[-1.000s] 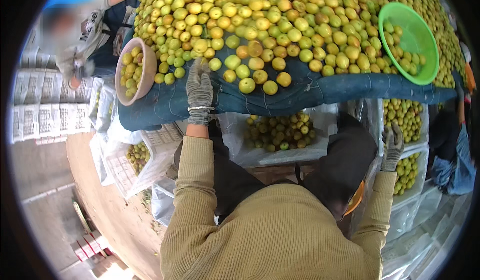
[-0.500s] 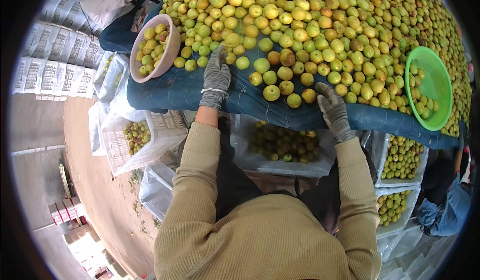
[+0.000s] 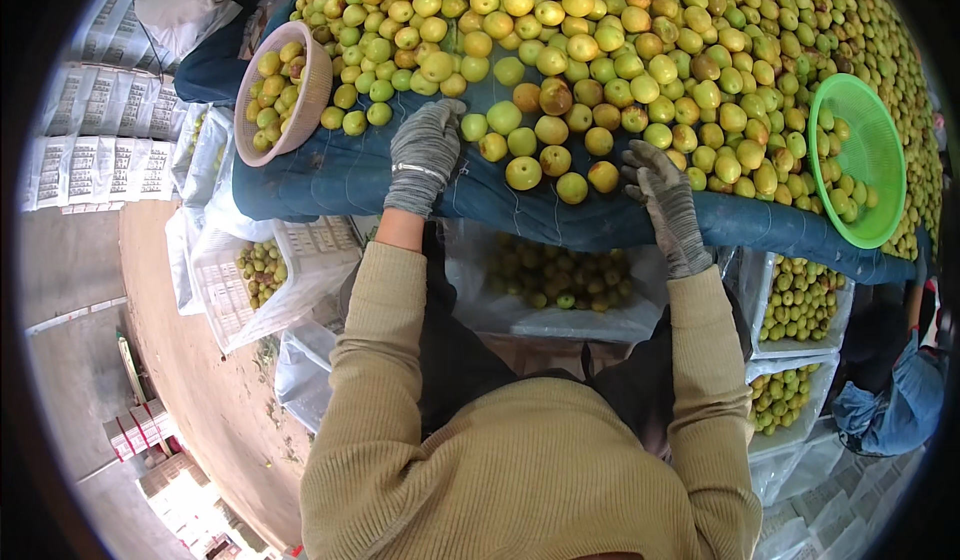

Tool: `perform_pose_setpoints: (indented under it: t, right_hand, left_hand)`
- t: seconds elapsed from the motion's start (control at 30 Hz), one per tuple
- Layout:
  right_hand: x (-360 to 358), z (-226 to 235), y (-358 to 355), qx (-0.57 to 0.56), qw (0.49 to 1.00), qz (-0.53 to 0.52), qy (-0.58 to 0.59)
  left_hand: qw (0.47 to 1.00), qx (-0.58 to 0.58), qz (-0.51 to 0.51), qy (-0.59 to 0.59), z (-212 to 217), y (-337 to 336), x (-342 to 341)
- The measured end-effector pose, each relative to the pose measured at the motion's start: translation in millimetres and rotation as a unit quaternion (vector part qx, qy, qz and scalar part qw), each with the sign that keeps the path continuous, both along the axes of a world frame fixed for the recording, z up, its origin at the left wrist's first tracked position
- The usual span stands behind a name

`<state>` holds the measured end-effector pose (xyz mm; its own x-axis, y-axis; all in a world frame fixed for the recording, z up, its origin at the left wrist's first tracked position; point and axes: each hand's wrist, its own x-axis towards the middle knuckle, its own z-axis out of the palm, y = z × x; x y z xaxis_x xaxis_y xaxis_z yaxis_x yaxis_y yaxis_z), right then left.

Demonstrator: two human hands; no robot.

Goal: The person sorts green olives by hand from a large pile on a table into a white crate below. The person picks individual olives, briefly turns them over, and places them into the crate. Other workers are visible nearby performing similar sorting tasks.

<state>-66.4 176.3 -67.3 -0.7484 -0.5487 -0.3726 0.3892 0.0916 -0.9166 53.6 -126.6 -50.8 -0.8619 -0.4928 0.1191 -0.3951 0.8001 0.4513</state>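
Note:
A large heap of small yellow-green fruits [image 3: 620, 50] covers a table padded with blue cloth [image 3: 340, 175]. My left hand [image 3: 425, 150], in a grey knit glove, lies palm down on the near edge of the heap, fingers among the fruits. My right hand [image 3: 662, 200], also gloved, rests on the blue padded rim with fingers spread, just right of a few loose fruits [image 3: 560, 165]. Neither hand visibly holds a fruit. Below the rim, between my arms, a plastic-lined crate [image 3: 560, 280] holds fruits.
A pink basket [image 3: 300, 110] with fruits sits at the table's left end, a green basket [image 3: 865, 160] at the right. Lined white crates of fruit stand at left [image 3: 250, 270] and right [image 3: 800, 300]. Another person [image 3: 190, 0] works upper left, another's blue sleeve [image 3: 890, 410] shows lower right.
My right hand rose from beside the lower crates onto the table rim. My left hand stayed at the heap's edge. The view shifted right.

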Motion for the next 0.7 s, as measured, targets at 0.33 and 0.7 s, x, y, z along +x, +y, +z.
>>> perform_pose_setpoints:
  t: [0.33,0.7]
  right_hand:
    - [17,5,-19,0.199,0.926,0.076,0.310]
    - [22,0,-25,0.204,0.920,0.076,0.327]
  left_hand:
    - [0.995,-0.024,-0.092,-0.005,30,33,1]
    - [0.980,0.010,-0.183,-0.078,9,87,18]
